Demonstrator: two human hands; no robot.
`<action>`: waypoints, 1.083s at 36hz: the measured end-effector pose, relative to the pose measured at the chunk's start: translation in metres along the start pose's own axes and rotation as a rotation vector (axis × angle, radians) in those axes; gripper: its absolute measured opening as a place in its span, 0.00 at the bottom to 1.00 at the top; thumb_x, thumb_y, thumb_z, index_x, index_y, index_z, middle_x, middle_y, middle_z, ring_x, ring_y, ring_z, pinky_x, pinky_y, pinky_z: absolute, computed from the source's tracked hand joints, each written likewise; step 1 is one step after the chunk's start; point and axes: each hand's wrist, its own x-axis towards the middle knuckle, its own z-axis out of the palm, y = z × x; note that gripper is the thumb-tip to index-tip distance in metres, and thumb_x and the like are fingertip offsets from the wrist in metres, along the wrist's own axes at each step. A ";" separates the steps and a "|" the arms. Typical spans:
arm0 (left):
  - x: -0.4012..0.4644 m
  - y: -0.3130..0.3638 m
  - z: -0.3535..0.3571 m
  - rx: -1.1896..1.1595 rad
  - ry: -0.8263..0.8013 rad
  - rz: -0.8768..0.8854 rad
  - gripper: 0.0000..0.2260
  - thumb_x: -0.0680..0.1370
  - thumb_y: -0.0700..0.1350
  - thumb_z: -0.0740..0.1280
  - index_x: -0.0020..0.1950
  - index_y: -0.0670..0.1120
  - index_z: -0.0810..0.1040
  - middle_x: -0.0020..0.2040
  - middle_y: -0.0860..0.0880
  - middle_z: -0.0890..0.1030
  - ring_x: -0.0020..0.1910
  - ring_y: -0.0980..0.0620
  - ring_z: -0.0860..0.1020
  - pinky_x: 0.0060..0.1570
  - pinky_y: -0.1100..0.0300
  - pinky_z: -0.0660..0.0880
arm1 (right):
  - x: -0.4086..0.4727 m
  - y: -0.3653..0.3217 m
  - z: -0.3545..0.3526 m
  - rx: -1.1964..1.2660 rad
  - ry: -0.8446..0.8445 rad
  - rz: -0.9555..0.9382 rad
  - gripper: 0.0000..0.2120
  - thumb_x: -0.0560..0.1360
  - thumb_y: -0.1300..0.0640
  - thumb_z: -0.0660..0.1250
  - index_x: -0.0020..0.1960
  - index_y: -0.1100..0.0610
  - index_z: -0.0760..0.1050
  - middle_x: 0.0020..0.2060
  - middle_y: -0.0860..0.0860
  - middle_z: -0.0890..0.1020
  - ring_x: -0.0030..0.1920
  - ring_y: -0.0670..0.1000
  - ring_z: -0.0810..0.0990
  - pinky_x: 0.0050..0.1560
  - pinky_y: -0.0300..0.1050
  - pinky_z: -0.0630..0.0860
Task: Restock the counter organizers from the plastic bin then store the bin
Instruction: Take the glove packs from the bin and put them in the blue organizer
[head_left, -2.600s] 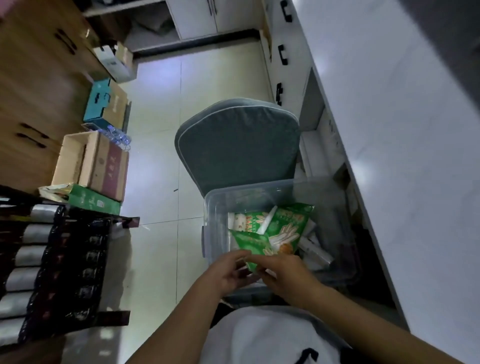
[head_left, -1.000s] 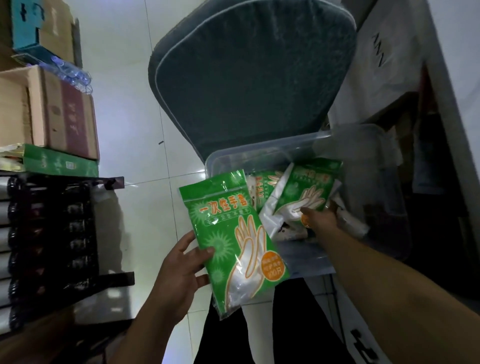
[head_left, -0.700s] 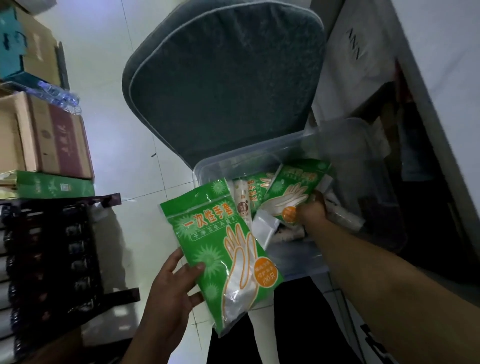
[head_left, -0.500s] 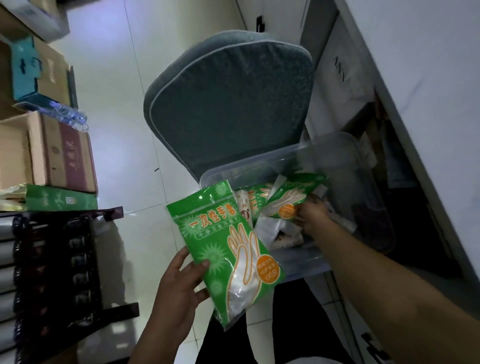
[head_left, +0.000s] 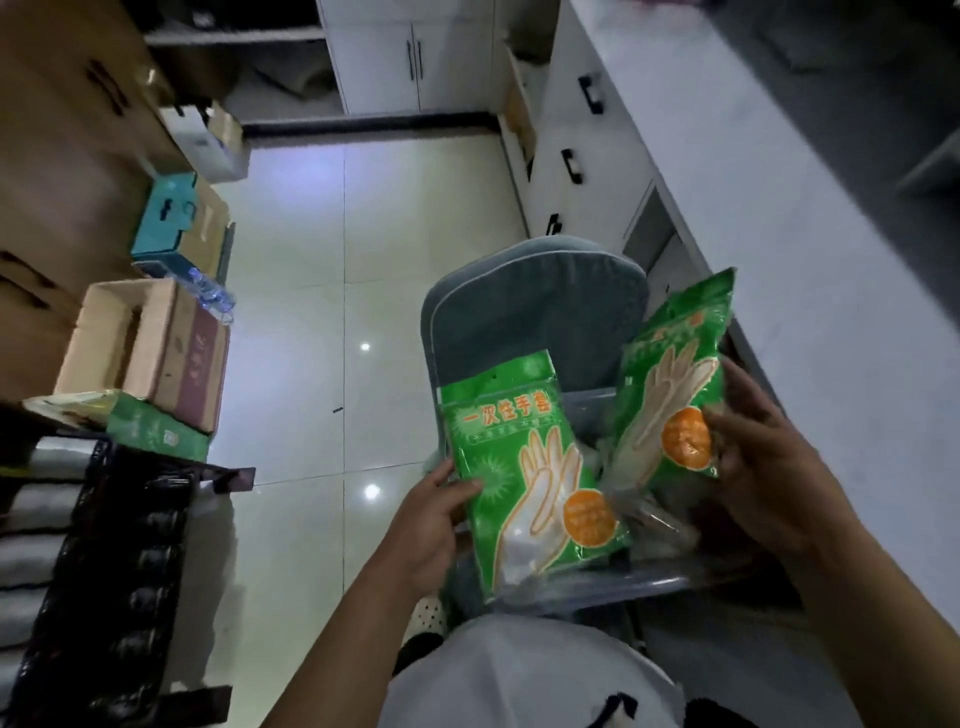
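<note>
Glove packs read "一次性手套", one per hand.

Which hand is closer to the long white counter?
Right. The right hand holds a green glove pack just beside the white counter; the left hand holds another glove pack farther away, toward the floor.

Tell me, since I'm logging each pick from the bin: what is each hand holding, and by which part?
Left hand grips one green glove packet by its left edge; right hand grips a second glove packet by its lower right edge.
</note>
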 end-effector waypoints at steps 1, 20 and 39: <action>-0.001 0.004 -0.001 -0.004 -0.019 0.007 0.16 0.78 0.37 0.67 0.63 0.50 0.80 0.53 0.46 0.86 0.43 0.50 0.85 0.37 0.57 0.79 | -0.007 -0.010 0.007 0.009 -0.022 -0.029 0.31 0.72 0.67 0.62 0.73 0.51 0.69 0.65 0.54 0.79 0.51 0.50 0.83 0.47 0.45 0.83; -0.011 0.030 -0.021 -0.077 -0.437 0.063 0.25 0.69 0.46 0.78 0.66 0.51 0.80 0.59 0.44 0.84 0.51 0.48 0.83 0.49 0.53 0.80 | -0.063 0.057 0.039 -0.166 0.064 0.123 0.25 0.66 0.70 0.68 0.63 0.59 0.79 0.57 0.69 0.80 0.52 0.65 0.79 0.54 0.55 0.77; -0.002 0.000 0.061 0.172 -0.585 -0.076 0.22 0.72 0.47 0.75 0.65 0.50 0.79 0.57 0.42 0.84 0.50 0.42 0.84 0.42 0.49 0.82 | -0.132 0.043 -0.028 -0.191 0.223 0.013 0.22 0.69 0.75 0.67 0.59 0.59 0.81 0.52 0.61 0.85 0.47 0.58 0.84 0.40 0.48 0.83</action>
